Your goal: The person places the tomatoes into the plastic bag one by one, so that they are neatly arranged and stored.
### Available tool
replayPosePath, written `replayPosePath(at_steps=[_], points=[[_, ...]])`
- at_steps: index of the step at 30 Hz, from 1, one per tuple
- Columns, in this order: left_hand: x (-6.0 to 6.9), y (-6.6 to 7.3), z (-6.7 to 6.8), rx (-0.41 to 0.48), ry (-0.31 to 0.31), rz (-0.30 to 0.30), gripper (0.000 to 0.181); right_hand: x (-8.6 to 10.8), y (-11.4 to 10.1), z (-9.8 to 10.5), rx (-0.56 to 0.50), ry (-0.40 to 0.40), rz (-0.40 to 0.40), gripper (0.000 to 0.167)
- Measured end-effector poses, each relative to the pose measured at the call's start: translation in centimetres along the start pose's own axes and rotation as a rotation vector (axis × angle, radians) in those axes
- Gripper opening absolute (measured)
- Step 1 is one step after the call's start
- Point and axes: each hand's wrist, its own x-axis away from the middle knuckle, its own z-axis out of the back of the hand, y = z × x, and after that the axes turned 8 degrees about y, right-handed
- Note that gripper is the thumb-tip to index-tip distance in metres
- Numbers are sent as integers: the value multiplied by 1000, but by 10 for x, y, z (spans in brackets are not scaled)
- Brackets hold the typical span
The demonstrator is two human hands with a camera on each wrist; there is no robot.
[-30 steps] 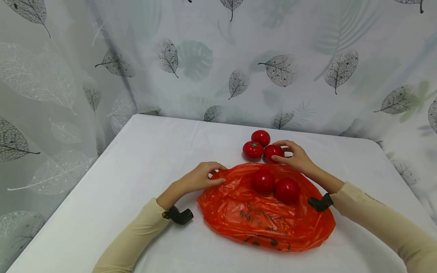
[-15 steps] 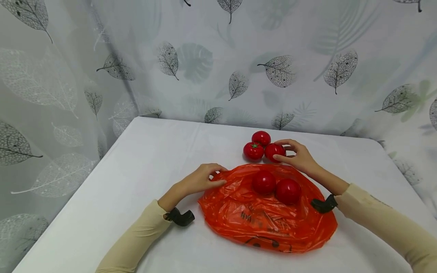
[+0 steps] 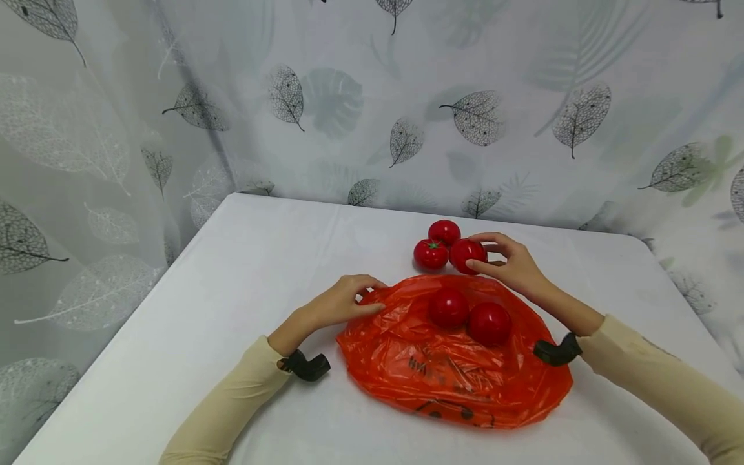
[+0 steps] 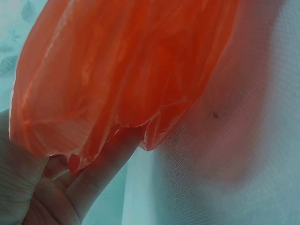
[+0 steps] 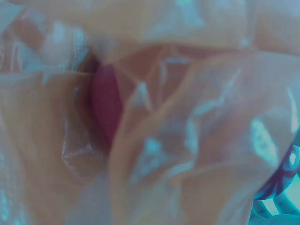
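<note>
An orange-red plastic bag (image 3: 442,381) lies spread on the table, its far edge slightly raised. My left hand (image 3: 343,302) pinches the bag's left edge; in the left wrist view a finger (image 4: 105,164) goes under the plastic. Two glossy red tomatoes, one (image 3: 448,308) left of the other (image 3: 489,323), rest within the bag's outline. Just beyond the far edge, my right hand (image 3: 511,266) grips another tomato (image 3: 467,256) between thumb and fingers. Translucent plastic (image 5: 187,140) fills most of the right wrist view and blurs a red shape behind it.
Two more tomatoes, a front one (image 3: 431,255) with a green stem top and one (image 3: 444,232) behind it, sit left of the gripped tomato. A white cloth (image 3: 279,252) covers the table. Behind hangs a leaf-patterned curtain (image 3: 372,116).
My right hand has drawn slightly right with the tomato, which has shifted a little away from its two neighbours. The left hand and the bag stay put.
</note>
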Motion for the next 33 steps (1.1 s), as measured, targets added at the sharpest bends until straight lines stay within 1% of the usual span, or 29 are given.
replayPosePath(at_steps=[9, 14, 19, 23, 33], points=[[1, 2, 1, 0, -14, 21, 32, 7, -10, 2, -44, -10, -2, 47], [1, 2, -1, 6, -17, 13, 32, 11, -17, 3, -52, -27, -7, 47], [1, 1, -1, 4, -11, 5, 32, 16, -24, 3, -69, -45, -28, 47], [0, 0, -2, 2, -8, 5, 32, 19, -28, 4, -75, -51, -12, 47], [-1, -1, -2, 7, -8, 5, 32, 29, -39, 5, -97, -78, 71, 47]])
